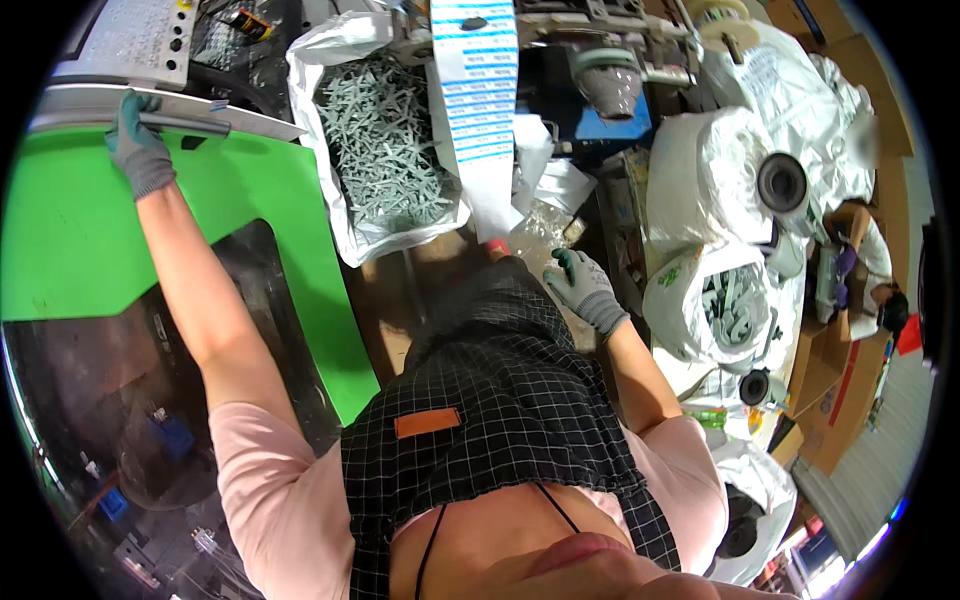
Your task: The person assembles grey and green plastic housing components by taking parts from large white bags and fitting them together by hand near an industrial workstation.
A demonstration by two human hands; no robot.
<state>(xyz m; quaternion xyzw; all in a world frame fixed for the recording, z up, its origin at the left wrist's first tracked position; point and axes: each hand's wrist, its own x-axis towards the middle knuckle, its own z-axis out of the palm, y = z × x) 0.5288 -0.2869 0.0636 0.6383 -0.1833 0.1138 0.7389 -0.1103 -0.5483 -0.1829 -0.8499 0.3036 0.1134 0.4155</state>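
Both arms outstretched; left hand grips metal handle.

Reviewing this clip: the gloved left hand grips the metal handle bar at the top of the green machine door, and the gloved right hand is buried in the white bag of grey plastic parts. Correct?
Not quite. In the head view the left hand does grip the metal handle bar on the green machine door, but the right hand hangs beside the checked apron, outside the white bag of grey plastic parts.
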